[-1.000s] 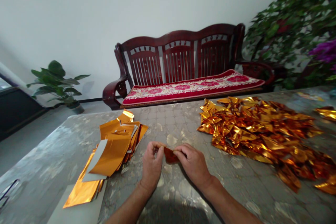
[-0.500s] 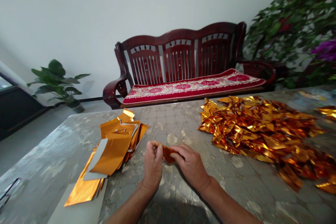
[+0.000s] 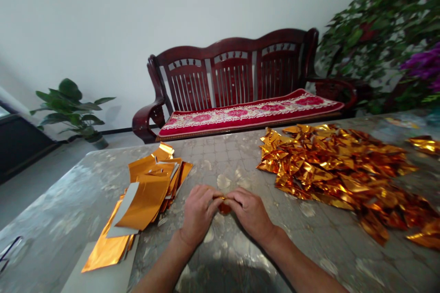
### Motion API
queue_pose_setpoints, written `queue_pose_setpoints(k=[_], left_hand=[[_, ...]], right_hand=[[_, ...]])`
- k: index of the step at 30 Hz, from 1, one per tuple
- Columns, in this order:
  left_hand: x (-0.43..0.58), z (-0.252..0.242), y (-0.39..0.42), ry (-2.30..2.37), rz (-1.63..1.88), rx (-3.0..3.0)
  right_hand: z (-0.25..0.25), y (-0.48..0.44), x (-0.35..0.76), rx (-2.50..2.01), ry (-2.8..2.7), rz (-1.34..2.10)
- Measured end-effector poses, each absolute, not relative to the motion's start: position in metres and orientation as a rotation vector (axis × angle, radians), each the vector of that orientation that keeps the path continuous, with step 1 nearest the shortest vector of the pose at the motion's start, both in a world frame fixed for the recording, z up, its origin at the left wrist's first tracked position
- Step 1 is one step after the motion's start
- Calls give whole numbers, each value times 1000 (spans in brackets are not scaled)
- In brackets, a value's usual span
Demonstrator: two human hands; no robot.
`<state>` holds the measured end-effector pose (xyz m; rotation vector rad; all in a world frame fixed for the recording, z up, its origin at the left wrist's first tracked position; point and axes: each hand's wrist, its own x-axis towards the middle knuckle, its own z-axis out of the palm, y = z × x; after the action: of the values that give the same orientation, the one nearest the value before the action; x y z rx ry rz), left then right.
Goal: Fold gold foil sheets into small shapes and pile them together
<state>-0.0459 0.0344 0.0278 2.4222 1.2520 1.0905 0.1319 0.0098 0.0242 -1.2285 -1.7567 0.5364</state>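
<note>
My left hand (image 3: 198, 210) and my right hand (image 3: 250, 215) meet above the marble-patterned table top (image 3: 220, 158), pinching a small folded piece of gold foil (image 3: 224, 208) between their fingers. Most of that piece is hidden by my fingers. To the left of my left hand lies a loose stack of flat gold foil sheets (image 3: 147, 197), partly on a grey card (image 3: 103, 279). A large heap of creased gold foil pieces (image 3: 337, 169) spreads out to the right of my right hand, without touching it.
A few foil pieces (image 3: 424, 145) lie apart at the table's far right. Beyond the table's far edge stand a dark red wooden bench (image 3: 233, 73) with a red cushion (image 3: 250, 115), a potted plant (image 3: 68, 110) and a leafy shrub (image 3: 371, 36).
My hands have moved closer together. The foil piece is now folded smaller and is mostly covered by my fingers. The view has shifted slightly.
</note>
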Motion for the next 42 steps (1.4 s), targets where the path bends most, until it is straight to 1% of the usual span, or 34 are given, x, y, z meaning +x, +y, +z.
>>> queue_pose_setpoints(k=[2,8,13,17,21,24,27,31,33,38,42], left_hand=[[-47,29,35,1255,1048,2428],[-50,22,39,1435,1088,2207],[-52,16,43,1452,1049,2084],[-53,17,42,1444,1014,2152],[-48,25,36,1342,989,2403],[-41,26,32,1272,982,2474],[-34,22,31,1324,1061,2321],[-30,19,30,1388,1152,2061],[-29,18,29,1360,1174,1999],[-28,14,27,1309,1224,1986],[-30,9,27,1259,1291,2119]], right_hand=[[25,11,133,-1243,-1722,572],[24,17,138,-1317,-1476,729],[22,19,137,-1321,-1362,830],[23,19,137,-1306,-1359,795],[22,18,135,-1298,-1402,772],[20,18,132,-1280,-1385,818],[19,17,130,-1297,-1302,800],[23,13,128,-1297,-1378,510],[24,12,126,-1272,-1407,458],[21,11,119,-1276,-1367,563],[20,10,116,-1301,-1326,636]])
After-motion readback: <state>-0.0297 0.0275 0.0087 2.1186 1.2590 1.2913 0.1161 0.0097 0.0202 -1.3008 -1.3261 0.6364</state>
